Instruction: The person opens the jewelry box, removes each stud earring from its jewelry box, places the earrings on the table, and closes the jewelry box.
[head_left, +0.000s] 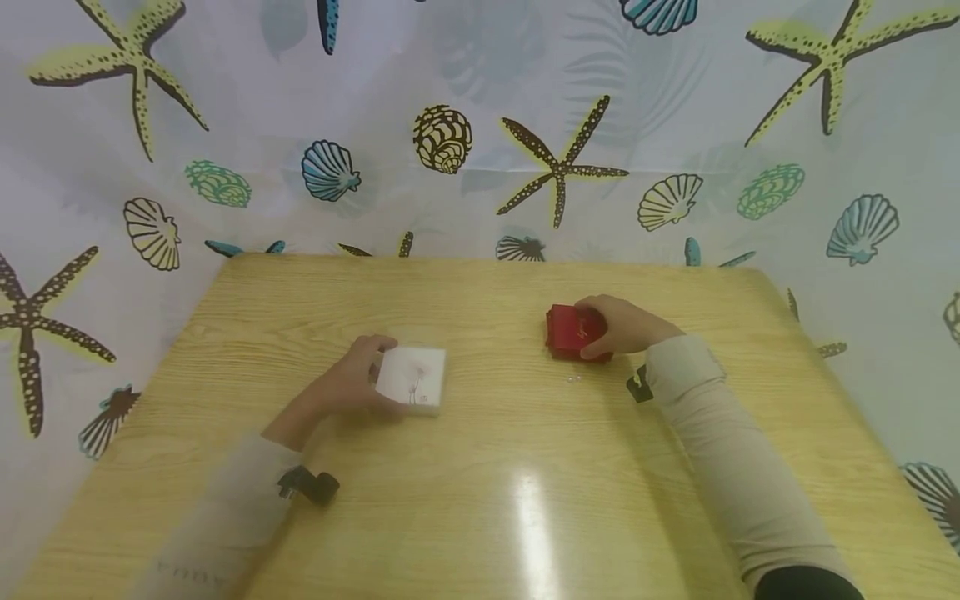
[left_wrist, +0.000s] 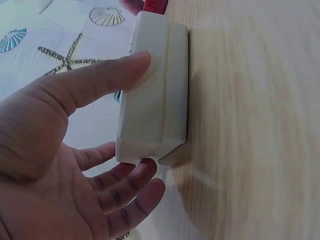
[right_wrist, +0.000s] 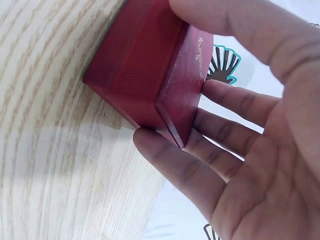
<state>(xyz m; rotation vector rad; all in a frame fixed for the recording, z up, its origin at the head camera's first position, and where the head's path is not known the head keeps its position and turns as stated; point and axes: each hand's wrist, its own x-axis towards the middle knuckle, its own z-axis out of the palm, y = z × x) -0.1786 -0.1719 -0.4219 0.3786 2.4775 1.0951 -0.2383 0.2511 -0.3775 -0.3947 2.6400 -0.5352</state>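
Note:
A small white box (head_left: 412,375) with a fine drawing on its lid lies left of the table's middle. My left hand (head_left: 351,382) holds it from the left side; in the left wrist view the thumb (left_wrist: 135,67) presses along one side and the fingertips meet its end. Farther back and to the right is a red box (head_left: 567,331) with pale script on its lid (right_wrist: 197,60). Its sides look finely ribbed. My right hand (head_left: 624,323) grips it from the right, thumb on one side and fingers around the opposite edge.
Two tiny shiny bits (head_left: 573,378) lie on the wooden table (head_left: 480,467) just in front of the red box. Behind the table hangs a white cloth (head_left: 465,83) printed with starfish and shells. A dark wrist strap piece (head_left: 309,485) sticks out from the left sleeve.

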